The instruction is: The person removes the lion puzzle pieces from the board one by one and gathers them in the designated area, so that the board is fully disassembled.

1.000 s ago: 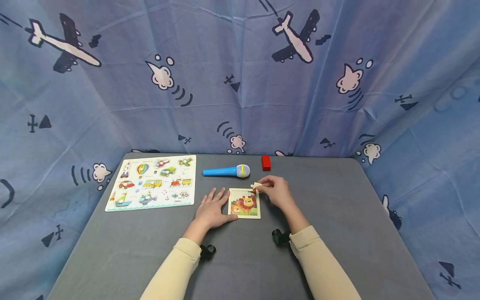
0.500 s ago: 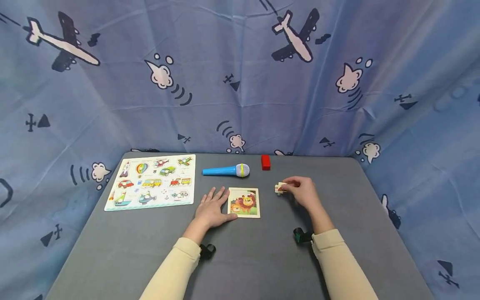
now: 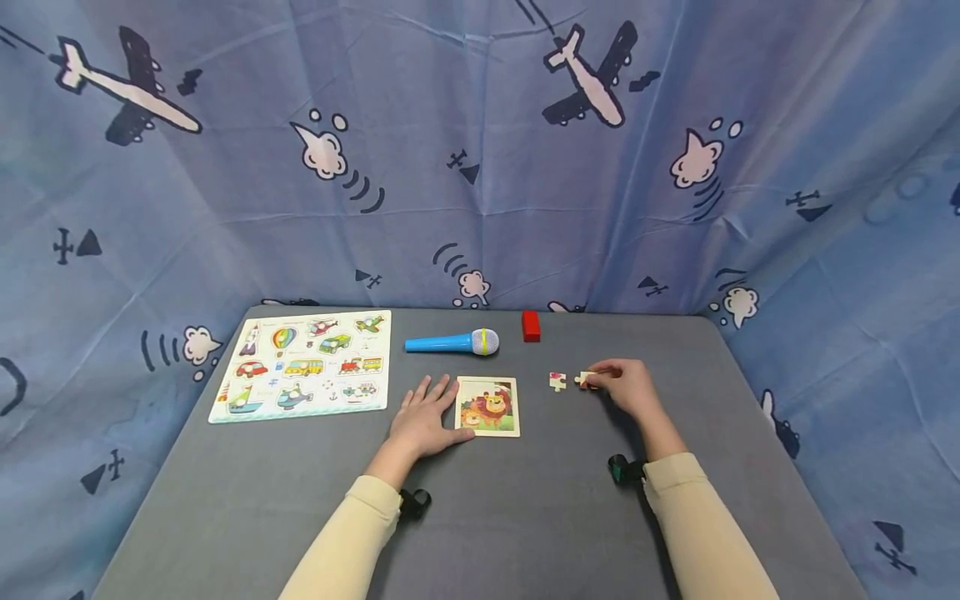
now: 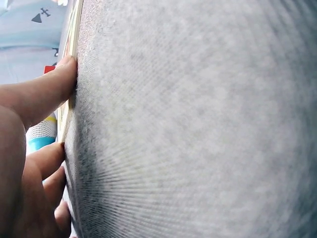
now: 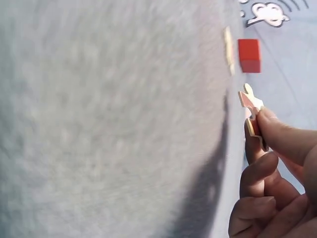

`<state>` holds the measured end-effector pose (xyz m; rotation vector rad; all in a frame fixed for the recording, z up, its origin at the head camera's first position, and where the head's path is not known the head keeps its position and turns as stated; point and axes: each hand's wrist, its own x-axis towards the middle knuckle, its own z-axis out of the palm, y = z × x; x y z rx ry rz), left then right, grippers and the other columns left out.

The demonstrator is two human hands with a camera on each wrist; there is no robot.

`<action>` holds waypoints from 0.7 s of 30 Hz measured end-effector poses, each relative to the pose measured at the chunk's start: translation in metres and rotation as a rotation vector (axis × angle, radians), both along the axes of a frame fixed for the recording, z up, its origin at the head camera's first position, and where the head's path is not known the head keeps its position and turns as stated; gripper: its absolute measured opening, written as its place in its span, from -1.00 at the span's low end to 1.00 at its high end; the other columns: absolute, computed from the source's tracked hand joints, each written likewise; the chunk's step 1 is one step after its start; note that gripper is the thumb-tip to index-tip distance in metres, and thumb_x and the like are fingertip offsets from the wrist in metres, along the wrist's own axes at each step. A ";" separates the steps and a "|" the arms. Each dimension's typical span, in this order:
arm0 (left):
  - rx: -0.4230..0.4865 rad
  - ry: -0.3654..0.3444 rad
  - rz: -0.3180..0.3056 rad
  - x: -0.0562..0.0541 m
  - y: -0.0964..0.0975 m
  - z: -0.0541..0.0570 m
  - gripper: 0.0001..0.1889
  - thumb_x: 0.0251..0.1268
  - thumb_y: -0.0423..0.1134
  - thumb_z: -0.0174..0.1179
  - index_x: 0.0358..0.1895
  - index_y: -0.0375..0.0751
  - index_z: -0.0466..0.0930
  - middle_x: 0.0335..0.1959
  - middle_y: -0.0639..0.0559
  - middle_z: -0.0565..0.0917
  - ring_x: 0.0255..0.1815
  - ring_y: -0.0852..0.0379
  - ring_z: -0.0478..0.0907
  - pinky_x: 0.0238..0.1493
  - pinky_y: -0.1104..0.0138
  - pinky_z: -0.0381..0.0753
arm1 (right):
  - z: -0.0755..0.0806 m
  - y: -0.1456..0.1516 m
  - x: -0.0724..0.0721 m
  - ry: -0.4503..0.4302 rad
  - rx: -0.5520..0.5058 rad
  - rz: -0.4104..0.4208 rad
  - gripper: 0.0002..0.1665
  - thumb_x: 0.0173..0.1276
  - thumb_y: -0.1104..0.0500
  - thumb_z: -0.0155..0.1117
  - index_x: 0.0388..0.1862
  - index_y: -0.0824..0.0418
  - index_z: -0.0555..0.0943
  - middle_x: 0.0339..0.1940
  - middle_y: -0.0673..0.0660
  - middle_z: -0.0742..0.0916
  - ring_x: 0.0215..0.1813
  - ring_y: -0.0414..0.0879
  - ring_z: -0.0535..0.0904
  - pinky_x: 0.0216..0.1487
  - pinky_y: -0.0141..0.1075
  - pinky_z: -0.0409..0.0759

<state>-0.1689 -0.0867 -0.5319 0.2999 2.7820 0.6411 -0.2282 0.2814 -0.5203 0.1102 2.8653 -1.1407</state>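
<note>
A small lion jigsaw puzzle (image 3: 487, 408) in a pale square frame lies mid-table. My left hand (image 3: 426, 422) rests flat beside it with fingers spread; its thumb (image 4: 62, 77) touches the near edge and the index finger the left edge. To the puzzle's right, my right hand (image 3: 626, 387) pinches a jigsaw piece (image 5: 255, 121) between thumb and index finger, tilted and close over the table. Another jigsaw piece (image 3: 557, 382) lies flat on the table, left of that hand. The upper right of the puzzle shows pale bare backing.
A white board with vehicle pictures (image 3: 300, 367) lies at the back left. Behind the puzzle are a blue toy microphone (image 3: 442, 342) and a red block (image 3: 531, 326). A blue printed curtain (image 3: 480, 167) hangs along the table's far edge.
My right hand has moved right, away from the puzzle's upper right corner. One jigsaw piece now lies on the table, and another is in its fingers. The left hand has stayed in place.
</note>
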 end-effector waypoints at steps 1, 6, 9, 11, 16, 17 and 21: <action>-0.001 0.000 0.000 0.000 0.000 0.000 0.00 0.17 0.36 0.29 0.62 0.06 0.12 0.67 0.06 0.06 0.69 -0.12 -0.18 0.63 -0.10 -0.12 | -0.002 0.001 -0.001 -0.005 0.006 0.001 -0.69 0.38 0.07 0.41 -0.03 0.25 0.77 -0.16 0.25 0.79 -0.17 0.05 0.62 -0.22 -0.25 0.50; -0.003 0.002 -0.009 0.000 0.001 0.002 0.00 0.17 0.37 0.28 0.62 0.06 0.11 0.66 0.05 0.06 0.69 -0.13 -0.17 0.63 -0.10 -0.11 | -0.010 0.005 -0.007 -0.019 0.033 0.006 -0.69 0.38 0.09 0.41 -0.03 0.26 0.77 -0.16 0.25 0.79 -0.15 0.07 0.62 -0.15 -0.20 0.50; -0.004 0.004 -0.012 0.001 0.001 0.003 0.00 0.17 0.37 0.28 0.62 0.06 0.12 0.66 0.06 0.06 0.69 -0.13 -0.17 0.63 -0.10 -0.11 | -0.013 0.005 -0.010 -0.029 0.057 0.007 -0.69 0.38 0.07 0.41 -0.03 0.25 0.76 -0.17 0.23 0.78 -0.14 0.07 0.62 -0.12 -0.15 0.52; -0.006 0.006 -0.013 0.001 0.002 0.003 0.00 0.17 0.37 0.28 0.62 0.06 0.12 0.66 0.06 0.06 0.69 -0.13 -0.17 0.63 -0.10 -0.11 | -0.013 0.005 -0.011 -0.023 0.066 0.005 -0.69 0.38 0.07 0.41 -0.04 0.25 0.76 -0.16 0.23 0.78 -0.12 0.09 0.62 -0.08 -0.10 0.53; -0.005 0.012 -0.016 0.001 0.002 0.003 0.00 0.17 0.38 0.27 0.62 0.06 0.12 0.66 0.06 0.06 0.69 -0.13 -0.17 0.63 -0.10 -0.11 | -0.005 0.001 -0.009 0.021 0.050 0.002 -0.69 0.38 0.10 0.40 -0.01 0.27 0.73 -0.08 0.28 0.78 -0.03 0.15 0.65 -0.01 -0.03 0.57; -0.003 0.011 -0.017 0.001 0.002 0.002 0.00 0.17 0.38 0.27 0.62 0.05 0.12 0.66 0.06 0.06 0.69 -0.13 -0.17 0.63 -0.10 -0.11 | -0.002 0.000 -0.008 0.029 0.043 0.007 -0.69 0.39 0.11 0.40 0.00 0.27 0.73 -0.06 0.28 0.77 -0.04 0.14 0.66 -0.04 -0.04 0.59; -0.006 0.008 -0.019 0.001 0.001 0.001 0.00 0.18 0.38 0.26 0.62 0.06 0.11 0.67 0.06 0.05 0.69 -0.13 -0.18 0.63 -0.11 -0.12 | 0.011 -0.009 -0.004 0.054 0.029 0.040 -0.68 0.39 0.12 0.39 0.04 0.26 0.72 -0.06 0.27 0.77 -0.13 0.09 0.71 -0.26 -0.19 0.62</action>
